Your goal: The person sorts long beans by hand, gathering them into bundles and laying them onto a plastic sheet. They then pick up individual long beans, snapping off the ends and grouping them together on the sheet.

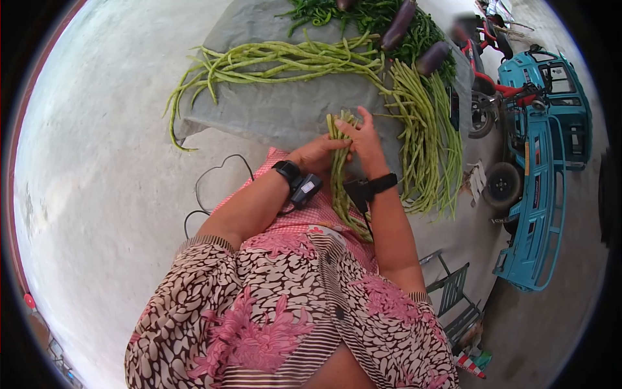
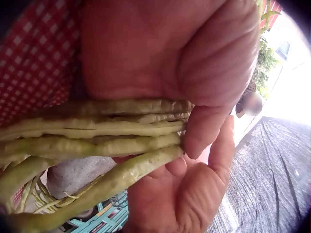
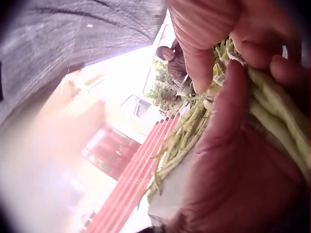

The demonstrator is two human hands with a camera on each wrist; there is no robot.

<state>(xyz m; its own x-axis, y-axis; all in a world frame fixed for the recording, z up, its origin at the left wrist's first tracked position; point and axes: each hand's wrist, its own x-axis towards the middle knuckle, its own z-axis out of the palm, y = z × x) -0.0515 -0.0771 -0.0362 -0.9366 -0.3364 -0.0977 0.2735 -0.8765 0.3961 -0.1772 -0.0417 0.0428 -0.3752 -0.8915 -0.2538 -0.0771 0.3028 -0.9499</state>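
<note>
Both hands work on a bundle of long green beans [image 1: 338, 172] held upright over the lap. My left hand [image 1: 317, 152] grips it below the top, its thumb across the front; in the left wrist view the bean ends [image 2: 160, 126] lie close beside that thumb. Up at the bean tips, my right hand [image 1: 368, 146] has a digit laid over the bundle and another spread upward. From the right wrist view, bent fingers of the right hand [image 3: 214, 29] are close against the bean tips, facing the left hand [image 3: 238, 155]. The hands partly hide the bundle.
A grey sheet [image 1: 259, 107] ahead bears a row of long beans [image 1: 285, 61], a large pile of them [image 1: 418, 129] on the right, eggplants [image 1: 398, 24] and green peppers [image 1: 317, 13]. A teal three-wheeled vehicle [image 1: 534, 188] and a folding chair [image 1: 450, 292] stand right.
</note>
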